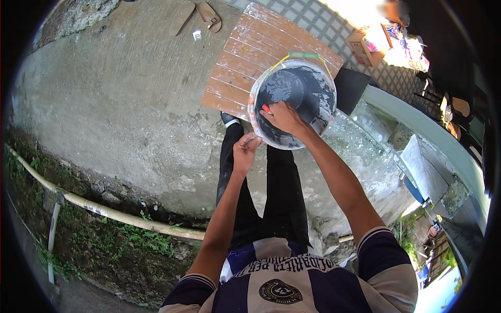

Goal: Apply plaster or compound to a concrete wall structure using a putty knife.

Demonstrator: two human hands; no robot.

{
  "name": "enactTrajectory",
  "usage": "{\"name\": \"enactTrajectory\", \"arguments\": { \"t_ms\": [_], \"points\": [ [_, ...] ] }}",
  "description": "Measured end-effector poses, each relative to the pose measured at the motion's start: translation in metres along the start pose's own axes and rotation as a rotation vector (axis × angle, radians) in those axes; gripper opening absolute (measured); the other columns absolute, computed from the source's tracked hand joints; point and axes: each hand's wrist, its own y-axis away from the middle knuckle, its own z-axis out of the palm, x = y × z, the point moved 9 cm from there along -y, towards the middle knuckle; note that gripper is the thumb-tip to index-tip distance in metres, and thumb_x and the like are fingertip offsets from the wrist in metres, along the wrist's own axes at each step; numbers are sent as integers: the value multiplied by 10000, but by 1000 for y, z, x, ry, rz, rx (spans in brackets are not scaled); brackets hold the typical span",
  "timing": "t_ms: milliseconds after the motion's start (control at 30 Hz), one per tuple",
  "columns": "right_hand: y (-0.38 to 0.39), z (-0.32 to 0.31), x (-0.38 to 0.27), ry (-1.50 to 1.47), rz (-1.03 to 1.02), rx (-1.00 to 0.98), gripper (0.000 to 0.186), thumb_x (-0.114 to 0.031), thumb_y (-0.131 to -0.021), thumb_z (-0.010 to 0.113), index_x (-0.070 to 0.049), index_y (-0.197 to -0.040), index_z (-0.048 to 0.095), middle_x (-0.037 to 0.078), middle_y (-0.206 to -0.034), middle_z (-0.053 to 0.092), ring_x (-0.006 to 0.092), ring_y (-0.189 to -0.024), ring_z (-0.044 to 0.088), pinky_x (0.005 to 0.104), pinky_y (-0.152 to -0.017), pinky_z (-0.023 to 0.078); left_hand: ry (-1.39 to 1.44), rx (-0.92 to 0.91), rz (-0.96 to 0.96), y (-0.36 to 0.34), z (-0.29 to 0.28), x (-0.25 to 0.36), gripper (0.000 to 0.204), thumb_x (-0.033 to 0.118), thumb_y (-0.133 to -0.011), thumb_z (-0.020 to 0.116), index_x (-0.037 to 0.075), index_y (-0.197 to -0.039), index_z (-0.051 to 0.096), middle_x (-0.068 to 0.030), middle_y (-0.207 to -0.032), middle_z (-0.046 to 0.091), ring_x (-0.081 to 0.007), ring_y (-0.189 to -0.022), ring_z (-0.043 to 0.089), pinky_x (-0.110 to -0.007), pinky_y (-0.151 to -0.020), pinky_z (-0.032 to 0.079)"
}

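Note:
A round bucket [252, 98] with a pale, smeared rim stands in front of me, at the near edge of a brown slatted wooden board. Inside it lies a wet, dark grey mixture [284, 86], with grey smears up the wall. My right hand [284, 117] reaches into the bucket, closed around a red-handled tool [266, 108]; the tool's working end is hidden. At the rim's near left side, my left hand [247, 150] is closed on the bucket's edge. A yellow wire handle with a green grip [303, 55] rests along the far rim.
The brown board [229, 73] lies under the bucket. Beyond it are sandals [209, 17] on rough concrete [104, 99]. A cardboard box [368, 46] holds colourful items at the far right. To the right runs a low pale wall [412, 112]; a pipe [112, 213] crosses the left side.

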Motion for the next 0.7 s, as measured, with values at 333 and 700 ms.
{"name": "enactTrajectory", "arguments": {
  "t_ms": [333, 700],
  "points": [
    [7, -73, 35, 150, 197, 216, 384, -338, -896, 537, 3, -765, 657, 203, -656, 620, 365, -653, 634, 440, -636, 504, -23, -12, 19, -4, -1, 5, 180, 64, -887, 606, -38, -1034, 584, -56, -903, 661, -107, -808, 627, -254, -762, 507],
    [23, -58, 78, -716, 574, 441, 453, -344, -918, 510, 7, -650, 613, 126, -475, 569, 237, -447, 596, 347, -496, 468, -50, 0, 23, -2, 1, 12, 180, 66, -886, 609, -35, -1033, 584, -54, -896, 660, -102, -796, 624, -250, -753, 505]
  ]
}}
